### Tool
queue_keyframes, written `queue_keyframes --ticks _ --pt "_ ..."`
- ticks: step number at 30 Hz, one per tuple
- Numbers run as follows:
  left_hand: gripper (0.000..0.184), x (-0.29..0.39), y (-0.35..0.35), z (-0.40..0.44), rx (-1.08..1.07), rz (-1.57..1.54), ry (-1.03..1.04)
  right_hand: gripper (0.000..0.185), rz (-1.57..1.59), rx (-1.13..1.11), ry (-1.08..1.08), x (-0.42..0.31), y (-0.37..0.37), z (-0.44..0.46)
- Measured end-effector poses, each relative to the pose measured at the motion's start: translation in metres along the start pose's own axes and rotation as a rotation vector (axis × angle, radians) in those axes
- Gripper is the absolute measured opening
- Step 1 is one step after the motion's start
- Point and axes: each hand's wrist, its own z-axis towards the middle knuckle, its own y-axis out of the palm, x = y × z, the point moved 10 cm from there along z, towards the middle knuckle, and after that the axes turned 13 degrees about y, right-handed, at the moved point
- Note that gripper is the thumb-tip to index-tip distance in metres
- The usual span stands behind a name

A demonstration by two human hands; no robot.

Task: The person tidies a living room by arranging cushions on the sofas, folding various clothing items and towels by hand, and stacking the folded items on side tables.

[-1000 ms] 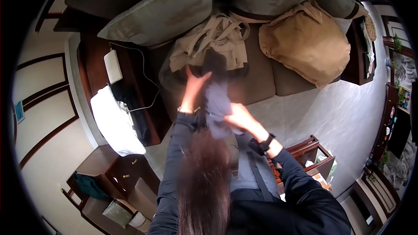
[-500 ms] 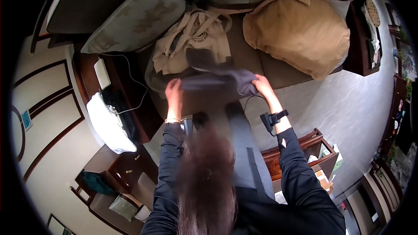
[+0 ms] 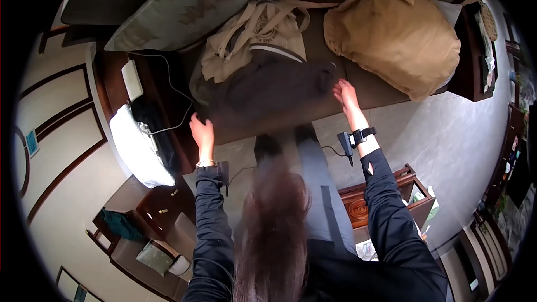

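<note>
A dark grey garment (image 3: 268,86), slightly blurred and with a pale band along its far edge, lies spread on the brown sofa seat (image 3: 316,31). Its exact kind is unclear. It overlaps the front of a cream canvas tote bag (image 3: 224,59). My left hand (image 3: 202,132) is near the seat's front left edge, apart from the garment, thumb and fingers spread. Beside the garment's right end, my right hand (image 3: 347,96) has its fingers loosely extended and seems to hold nothing.
A large tan cloth bundle (image 3: 391,39) rests on the sofa's right side, with patterned cushions (image 3: 184,14) behind. At left, a wooden side table (image 3: 114,72) bears a white device with a cable and a white cloth (image 3: 137,148). A carved wooden stool (image 3: 358,210) stands right of my legs.
The garment, stretched between both hands before, now lies on the sofa and has been let go. My left hand has moved left and down, my right hand slightly right and up.
</note>
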Motion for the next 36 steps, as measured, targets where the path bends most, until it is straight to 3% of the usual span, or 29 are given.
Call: queue_keyframes --ticks 1,3,4,5,6,7,8,9,10,11,12,13,14,15,17,18,19,20,21,23,24,25,27,29,31,35,36 --pt "0.036 0.028 -0.011 0.015 0.062 -0.101 0.115 0.038 0.0 0.009 0.0 -0.002 0.002 0.008" --pt "0.03 0.082 0.003 0.042 0.042 -0.234 0.335 0.043 -0.433 0.254 -0.688 -0.067 0.009 -0.012" --pt "0.031 0.123 0.007 0.053 0.02 -0.231 0.47 0.043 -0.438 0.258 -0.69 -0.074 0.015 -0.002" --pt "0.037 0.153 0.019 0.061 0.004 -0.229 0.554 0.05 -0.674 0.302 -0.975 -0.094 0.042 -0.016" --pt "0.048 0.185 0.044 0.073 -0.146 -0.209 0.671 0.057 -0.915 0.342 -1.258 -0.098 0.069 -0.033" --pt "0.046 0.222 0.048 0.081 -0.114 -0.199 0.811 0.057 -0.922 0.347 -1.259 -0.1 0.075 -0.032" --pt "0.052 0.25 0.056 0.086 -0.095 -0.127 0.947 0.061 -1.048 0.338 -0.994 -0.094 0.08 -0.007" --pt "0.052 0.255 0.077 0.101 -0.089 -0.136 0.951 0.066 -1.154 0.328 -0.724 -0.086 0.08 0.014" --pt "0.05 0.271 0.104 0.097 -0.017 0.11 1.171 0.069 -1.2 0.234 -0.376 -0.073 0.076 0.034" --pt "0.049 0.282 0.126 0.084 0.06 0.368 1.375 0.056 -1.239 0.257 -0.442 -0.068 0.08 0.033" --pt "0.049 0.283 0.132 0.087 0.067 0.361 1.379 0.049 -1.37 0.211 -0.45 -0.062 0.084 0.026" --pt "0.045 0.278 0.156 0.098 -0.188 0.401 1.326 0.042 -1.498 0.17 -0.461 -0.06 0.086 0.014" --pt "0.04 0.273 0.167 0.107 -0.432 0.439 1.257 0.031 -1.309 0.096 -0.623 -0.075 0.083 -0.024" --pt "0.04 0.274 0.146 0.108 -0.412 0.444 1.257 0.031 -1.222 0.111 -0.709 -0.084 0.071 -0.049" --pt "0.027 0.27 0.063 0.09 -0.376 0.007 1.261 0.031 -1.067 -0.118 -0.604 -0.106 0.056 -0.137" --pt "0.026 0.263 0.025 0.085 -0.38 -0.072 1.25 0.03 -1.013 -0.149 -0.73 -0.113 0.043 -0.168" --pt "0.026 0.258 -0.014 0.076 -0.384 -0.156 1.243 0.027 -0.998 -0.236 -0.593 -0.108 0.031 -0.193" --pt "0.022 0.256 -0.053 0.07 -0.435 -0.202 1.12 0.022 -1.031 -0.269 -0.436 -0.107 0.019 -0.224" --pt "0.019 0.254 -0.098 0.064 -0.486 -0.248 0.991 0.021 -0.853 -0.402 -0.231 -0.107 0.014 -0.266" --pt "0.023 0.257 -0.175 0.04 -0.773 -0.737 0.825 0.022 -0.763 -0.504 -0.5 -0.133 0.008 -0.322" --pt "0.028 0.255 -0.211 0.033 -0.786 -0.811 0.778 0.021 -0.688 -0.503 -0.552 -0.15 0.008 -0.359" --pt "0.028 0.239 -0.229 0.028 -0.944 -0.892 0.48 0.02 -0.613 -0.5 -0.606 -0.174 0.009 -0.403" --pt "0.027 0.244 -0.298 0.04 -0.827 -0.737 0.782 0.019 -0.469 -0.468 -0.715 -0.211 0.004 -0.473" --pt "0.024 0.25 -0.371 0.044 -0.694 -0.827 0.832 0.017 -0.355 -0.458 -0.79 -0.24 0.003 -0.527" --pt "0.02 0.254 -0.438 0.049 -0.463 -0.551 0.959 0.017 -0.357 -0.401 -0.932 -0.266 -0.001 -0.569" --pt "0.016 0.225 -0.505 0.065 -0.332 -0.74 0.845 0.014 -0.487 -0.401 -1.104 -0.294 0.011 -0.635" --pt "0.015 0.219 -0.516 0.064 -0.33 -0.783 0.854 0.012 -0.544 -0.358 -1.264 -0.298 0.012 -0.659"
